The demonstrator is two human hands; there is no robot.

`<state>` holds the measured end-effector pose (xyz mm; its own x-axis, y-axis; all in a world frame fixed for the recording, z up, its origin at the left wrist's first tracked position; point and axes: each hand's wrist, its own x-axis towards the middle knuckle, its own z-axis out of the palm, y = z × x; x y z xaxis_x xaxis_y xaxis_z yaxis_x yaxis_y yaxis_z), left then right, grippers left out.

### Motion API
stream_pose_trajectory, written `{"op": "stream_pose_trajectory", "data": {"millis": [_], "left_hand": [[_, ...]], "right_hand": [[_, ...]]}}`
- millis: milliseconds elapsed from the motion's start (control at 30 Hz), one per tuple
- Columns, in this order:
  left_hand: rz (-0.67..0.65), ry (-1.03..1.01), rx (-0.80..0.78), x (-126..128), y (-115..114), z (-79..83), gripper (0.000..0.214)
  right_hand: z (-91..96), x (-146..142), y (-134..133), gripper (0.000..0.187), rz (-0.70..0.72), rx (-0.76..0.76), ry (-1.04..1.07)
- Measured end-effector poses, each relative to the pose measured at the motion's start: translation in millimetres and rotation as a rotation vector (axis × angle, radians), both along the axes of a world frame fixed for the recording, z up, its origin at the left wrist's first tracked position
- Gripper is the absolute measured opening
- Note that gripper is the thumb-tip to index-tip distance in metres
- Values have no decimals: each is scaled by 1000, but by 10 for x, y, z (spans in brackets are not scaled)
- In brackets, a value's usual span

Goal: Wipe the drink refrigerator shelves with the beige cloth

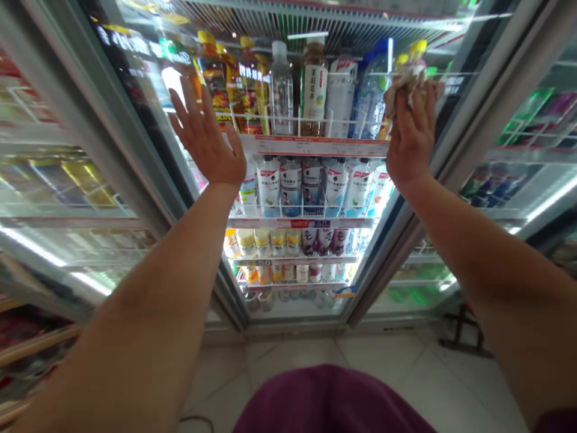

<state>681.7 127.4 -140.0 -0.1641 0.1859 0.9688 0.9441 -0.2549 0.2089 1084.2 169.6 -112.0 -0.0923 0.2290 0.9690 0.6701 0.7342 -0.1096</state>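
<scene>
I stand before a drinks fridge with a glass door. My left hand is raised with fingers spread, palm flat toward the glass at the upper left. My right hand is closed around a crumpled whitish cloth held against the glass at the upper right. Behind the glass, wire shelves carry rows of bottles: tea and water on top, white-labelled bottles below.
Neighbouring fridge doors stand at the left and right, with metal frames between. Pale floor tiles lie below. A wooden rack edge sits low left. My purple garment fills the bottom centre.
</scene>
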Motion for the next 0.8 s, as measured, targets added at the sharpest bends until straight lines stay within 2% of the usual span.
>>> {"op": "stream_pose_trajectory", "data": {"millis": [100, 267, 400, 500, 600, 700, 800], "left_hand": [[-39, -4, 8, 33, -22, -11, 80], [-121, -21, 55, 103, -88, -21, 74], [-169, -10, 22, 116, -132, -22, 76], [-217, -12, 1, 105, -142, -24, 73], [-217, -9, -23, 76, -139, -22, 72], [-193, -29, -55, 59, -163, -8, 72], [-164, 1, -63, 148, -247, 22, 71]], "right_hand": [[-147, -51, -28, 52, -29, -5, -19], [-239, -70, -125, 56, -281, -41, -116], [-415, -268, -238, 57, -329, 21, -101], [-617, -568, -346, 55, -237, 41, -187], [-766, -890, -445, 57, -27, 24, -371], [-781, -1115, -531, 64, 121, -24, -474], [-687, -1213, -591, 69, 167, -92, -461]]}}
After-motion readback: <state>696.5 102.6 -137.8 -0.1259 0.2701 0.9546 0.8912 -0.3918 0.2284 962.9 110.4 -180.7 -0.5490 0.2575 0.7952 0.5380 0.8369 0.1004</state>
